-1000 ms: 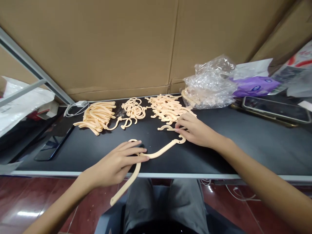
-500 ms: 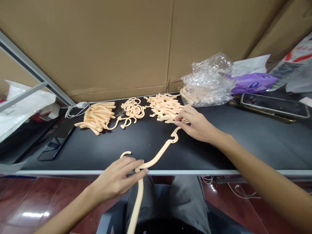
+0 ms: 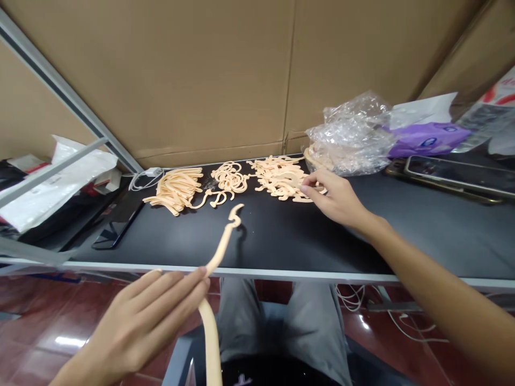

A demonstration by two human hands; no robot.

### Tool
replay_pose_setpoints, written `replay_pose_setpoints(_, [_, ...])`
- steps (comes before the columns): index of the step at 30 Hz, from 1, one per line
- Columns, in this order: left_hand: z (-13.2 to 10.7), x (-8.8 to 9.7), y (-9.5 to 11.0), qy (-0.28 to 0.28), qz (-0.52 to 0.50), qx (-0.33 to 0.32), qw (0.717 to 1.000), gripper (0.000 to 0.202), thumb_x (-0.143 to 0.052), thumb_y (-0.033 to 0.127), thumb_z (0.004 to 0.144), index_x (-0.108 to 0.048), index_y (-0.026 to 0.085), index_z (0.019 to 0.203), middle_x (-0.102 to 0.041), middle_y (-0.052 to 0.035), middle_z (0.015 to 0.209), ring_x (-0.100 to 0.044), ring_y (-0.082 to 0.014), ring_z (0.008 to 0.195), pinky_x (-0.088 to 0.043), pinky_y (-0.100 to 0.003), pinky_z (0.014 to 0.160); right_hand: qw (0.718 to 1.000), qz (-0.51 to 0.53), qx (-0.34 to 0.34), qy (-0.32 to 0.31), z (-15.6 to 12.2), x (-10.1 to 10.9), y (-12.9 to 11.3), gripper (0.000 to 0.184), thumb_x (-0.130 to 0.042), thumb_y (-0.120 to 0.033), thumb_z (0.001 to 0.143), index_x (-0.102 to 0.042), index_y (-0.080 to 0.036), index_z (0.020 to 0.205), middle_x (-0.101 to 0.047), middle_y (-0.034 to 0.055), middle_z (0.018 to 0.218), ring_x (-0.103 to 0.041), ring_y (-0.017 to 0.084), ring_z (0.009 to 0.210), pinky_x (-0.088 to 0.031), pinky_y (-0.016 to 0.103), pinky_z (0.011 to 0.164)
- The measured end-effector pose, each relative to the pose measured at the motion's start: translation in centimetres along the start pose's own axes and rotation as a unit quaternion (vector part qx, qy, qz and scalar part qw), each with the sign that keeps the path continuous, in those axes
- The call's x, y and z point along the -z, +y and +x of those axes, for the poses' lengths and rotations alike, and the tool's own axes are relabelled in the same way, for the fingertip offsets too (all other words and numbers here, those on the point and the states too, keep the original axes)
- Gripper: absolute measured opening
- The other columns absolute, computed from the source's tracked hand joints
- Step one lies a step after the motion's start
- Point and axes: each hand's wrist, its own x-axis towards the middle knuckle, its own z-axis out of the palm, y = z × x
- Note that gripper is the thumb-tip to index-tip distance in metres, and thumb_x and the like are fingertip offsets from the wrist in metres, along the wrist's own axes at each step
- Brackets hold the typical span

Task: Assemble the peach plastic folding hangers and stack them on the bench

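Note:
My left hand [image 3: 156, 311] is closed on a linked chain of cream strips [image 3: 220, 249], near the table's front edge. A small hooked piece [image 3: 234, 214] is joined to the chain's upper end, tilted over the tabletop. The lower part of the chain hangs in front of my lap and leaves the view. My right hand [image 3: 338, 198] pinches a curved cream piece [image 3: 290, 178] at the right side of a pile of hooked pieces [image 3: 267, 167]. Its fingertips partly cover that piece.
Straight cream strips [image 3: 177, 185] lie in a heap at the left, beside a tangle of curled pieces [image 3: 231, 179]. A clear plastic bag [image 3: 354, 139], a purple packet [image 3: 428, 140] and phones [image 3: 462, 174] are on the right. Another phone [image 3: 116, 222] lies left. Cardboard [image 3: 213, 80] stands behind.
My left hand has drawn the chain left and toward me, lifting its hooked end away from the pile. My right hand has stayed at the pile, now with a curved piece in its fingers.

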Motion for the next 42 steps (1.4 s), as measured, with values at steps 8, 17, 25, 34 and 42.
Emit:
replay_pose_setpoints(8, [4.7, 0.7, 2.6, -0.068, 0.135, 0.057, 0.987, 0.038, -0.039, 0.001, 0.090, -0.069, 0.012, 0.111, -0.075, -0.0116, 0.110, -0.066, -0.0255, 0.082, -0.055, -0.038, 0.061, 0.998, 0.036, -0.011, -0.049, -0.6, -0.6, -0.5, 0.017, -0.056, -0.036, 0.091, -0.060, -0.021, 0.082, -0.067, 0.0038, 0.078, -0.061, 0.018, 0.070, -0.049, 0.030, 0.063])
replay_pose_setpoints(17, [7.1, 1.1, 4.0, -0.055, 0.094, 0.033, 0.994, 0.032, -0.043, 0.005, 0.092, -0.068, 0.014, 0.109, -0.076, -0.0085, 0.101, -0.067, -0.0232, 0.079, -0.053, -0.035, 0.060, 0.995, 0.069, -0.052, -0.057, -0.6, -0.6, -0.5, 0.017, -0.058, -0.037, 0.088, -0.061, -0.022, 0.082, -0.067, 0.0044, 0.081, -0.061, 0.018, 0.072, -0.050, 0.033, 0.067])
replay_pose_setpoints(25, [10.9, 6.5, -4.3, -0.083, 0.074, 0.197, 0.974, 0.026, -0.049, 0.037, 0.093, -0.071, 0.023, 0.095, -0.060, 0.0020, 0.057, -0.050, -0.0130, 0.045, -0.028, -0.026, 0.047, 0.990, 0.106, -0.081, -0.047, -0.6, -0.8, -0.3, 0.020, -0.059, -0.040, 0.087, -0.066, -0.021, 0.088, -0.070, 0.0054, 0.088, -0.063, 0.019, 0.075, -0.050, 0.032, 0.070])
replay_pose_setpoints(34, [14.6, -4.1, -8.3, -0.328, -0.101, 0.101, 0.934, 0.026, -0.056, 0.021, 0.074, -0.074, 0.027, 0.093, -0.062, 0.0022, 0.063, -0.048, -0.0129, 0.053, -0.028, -0.025, 0.053, 0.986, 0.111, -0.083, -0.090, -0.7, -0.7, -1.1, 0.026, -0.064, -0.044, 0.083, -0.072, -0.019, 0.086, -0.070, 0.0042, 0.082, -0.054, 0.014, 0.062, -0.043, 0.030, 0.062])
replay_pose_setpoints(42, [13.8, -7.8, -9.0, -0.269, -0.011, -0.024, 0.963, 0.018, -0.053, 0.016, 0.074, -0.069, 0.022, 0.077, -0.066, -0.0056, 0.070, -0.060, -0.0218, 0.072, -0.036, -0.033, 0.067, 0.986, 0.073, -0.056, -0.141, -0.6, -0.5, -2.0, 0.017, -0.063, -0.032, 0.082, -0.074, -0.020, 0.078, -0.072, 0.0036, 0.077, -0.060, 0.016, 0.068, -0.042, 0.029, 0.065])
